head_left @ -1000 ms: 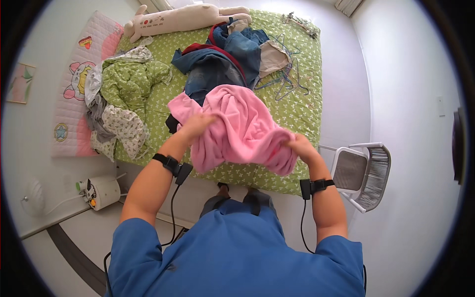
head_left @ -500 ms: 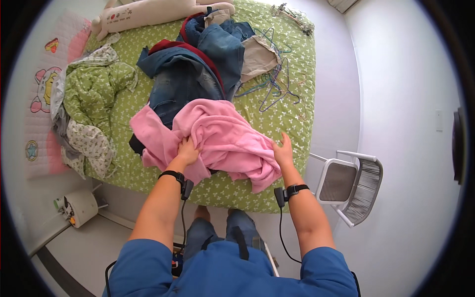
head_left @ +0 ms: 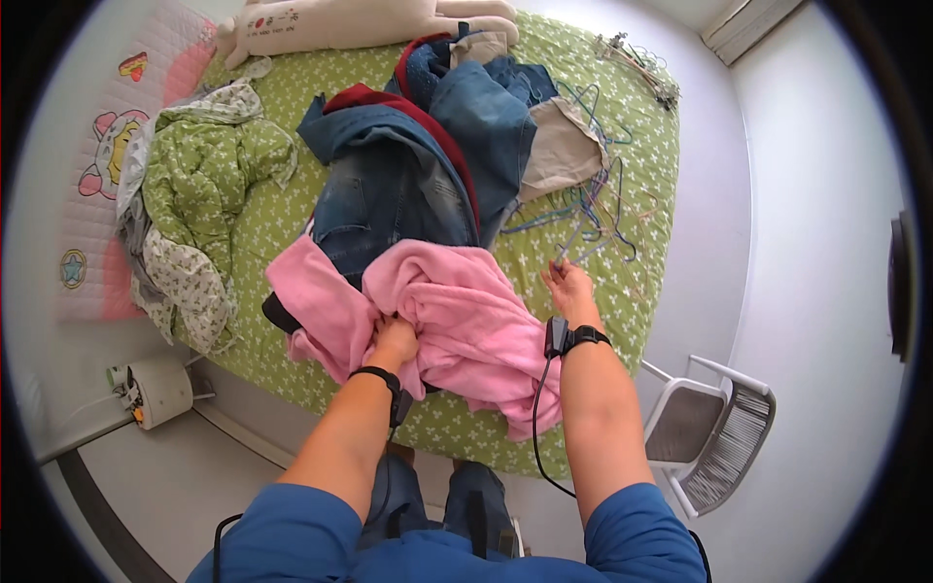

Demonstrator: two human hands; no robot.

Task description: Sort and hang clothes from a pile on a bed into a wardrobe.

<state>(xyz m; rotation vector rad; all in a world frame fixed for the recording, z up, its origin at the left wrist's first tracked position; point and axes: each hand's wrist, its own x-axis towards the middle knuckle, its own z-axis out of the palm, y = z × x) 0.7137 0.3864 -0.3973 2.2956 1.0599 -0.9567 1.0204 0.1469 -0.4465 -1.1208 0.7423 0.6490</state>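
Observation:
A pink fleece garment (head_left: 452, 311) lies bunched near the bed's front edge, partly over a pair of blue jeans (head_left: 389, 199). My left hand (head_left: 396, 342) is closed on a fold of the fleece, its fingertips sunk in the cloth. To the right of it, my right hand (head_left: 571, 290) reaches over the bed, with thumb and fingers pinching the near end of a bluish clothes hanger (head_left: 575, 243). That hanger lies at the edge of a loose tangle of thin coloured hangers (head_left: 612, 199).
Behind the jeans, more denim, dark red cloth and beige cloth (head_left: 562, 151) are heaped on the green patterned bed (head_left: 262, 219). A crumpled green-and-white cover (head_left: 199, 185) lies left. A long plush pillow (head_left: 360, 24) is at the back. A chair (head_left: 714, 437) stands right of the bed.
My right hand has left the fleece's right side and moved forward to the hanger. My left hand keeps its hold on the fleece. The whole view has shifted slightly.

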